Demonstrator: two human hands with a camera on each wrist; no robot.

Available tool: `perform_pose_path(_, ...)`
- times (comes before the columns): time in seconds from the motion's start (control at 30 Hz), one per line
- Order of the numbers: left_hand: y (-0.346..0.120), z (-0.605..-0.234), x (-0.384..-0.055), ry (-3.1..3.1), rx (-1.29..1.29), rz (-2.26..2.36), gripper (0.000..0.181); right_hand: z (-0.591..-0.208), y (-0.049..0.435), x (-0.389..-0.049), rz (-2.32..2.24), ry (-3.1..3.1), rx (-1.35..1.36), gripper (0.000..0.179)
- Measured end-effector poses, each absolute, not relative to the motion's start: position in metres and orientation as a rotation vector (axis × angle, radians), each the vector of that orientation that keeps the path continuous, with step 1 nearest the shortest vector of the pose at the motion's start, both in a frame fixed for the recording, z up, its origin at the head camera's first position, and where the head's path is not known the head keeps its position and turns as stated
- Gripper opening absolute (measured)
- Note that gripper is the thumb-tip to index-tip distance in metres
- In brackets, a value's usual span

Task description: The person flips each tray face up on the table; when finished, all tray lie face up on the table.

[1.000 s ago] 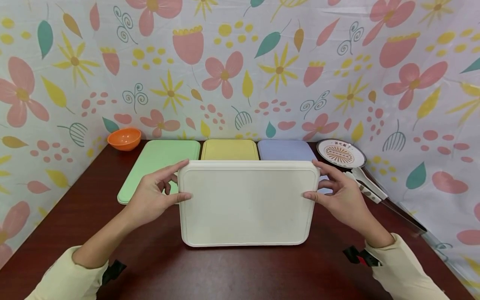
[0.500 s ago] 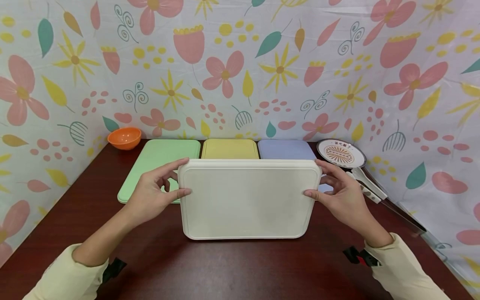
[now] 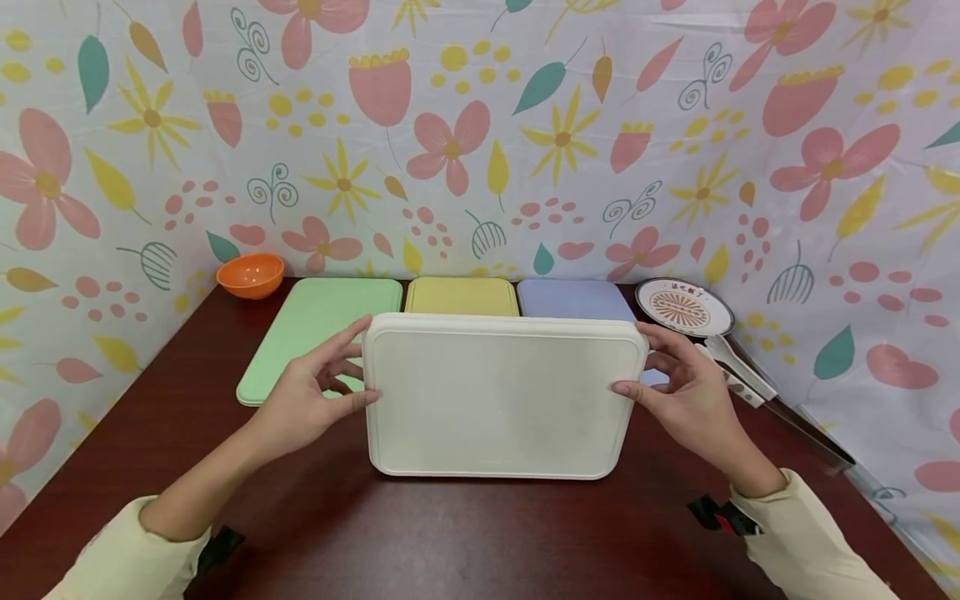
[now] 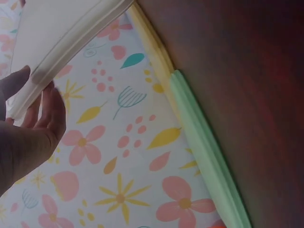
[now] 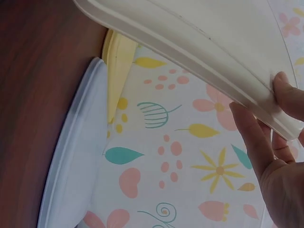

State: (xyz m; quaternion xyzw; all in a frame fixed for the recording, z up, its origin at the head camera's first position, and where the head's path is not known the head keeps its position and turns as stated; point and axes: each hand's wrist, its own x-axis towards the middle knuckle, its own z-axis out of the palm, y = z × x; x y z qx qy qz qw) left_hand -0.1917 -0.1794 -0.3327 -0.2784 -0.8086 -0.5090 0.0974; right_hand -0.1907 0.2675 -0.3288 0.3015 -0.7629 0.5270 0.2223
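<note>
A white, rounded rectangular cutting board [image 3: 498,400] stands tilted up in the middle of the head view, its broad face toward me. My left hand [image 3: 311,392] grips its left edge, thumb on the near face and fingers behind. On the opposite edge, my right hand [image 3: 678,383] pinches the upper right side the same way. Both wrist views show thumb and fingers on either side of the rim. Whether its lower edge touches the table is unclear. Behind it lie a green board [image 3: 318,333], a yellow board [image 3: 461,297] and a blue board [image 3: 573,300], the last two partly hidden.
An orange bowl [image 3: 251,277] sits at the table's back left corner. At the right are a patterned plate [image 3: 684,307] and white-handled utensils [image 3: 742,371], including a long dark blade. Flowered cloth [image 3: 480,150] hangs behind the dark red table [image 3: 480,542].
The white board's lower edge has risen slightly in the head view, and the board has shifted a little right. Both hands keep their grip; the left fingers have spread somewhat at the edge.
</note>
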Motion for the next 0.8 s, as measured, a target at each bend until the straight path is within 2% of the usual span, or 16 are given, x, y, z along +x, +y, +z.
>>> perform_pose_path(0.17,-0.180,-0.337,-0.191,-2.467,-0.836,-1.483,0.100,-0.330,0.268,-0.191,1.443,-2.096,0.846,0.080)
perform_pose_path(0.4,-0.179,-0.334,-0.191,-2.418,-0.914,-1.381,0.099,-0.333,0.270,-0.191,1.336,-2.134,0.798,0.081)
perform_pose_path(0.67,-0.177,-0.323,-0.191,-2.369,-0.958,-1.275,0.101,-0.328,0.277,-0.194,1.509,-2.069,0.859,0.065)
perform_pose_path(0.8,-0.177,-0.320,-0.190,-2.355,-0.961,-1.249,0.101,-0.326,0.282,-0.195,1.595,-2.079,0.862,0.051)
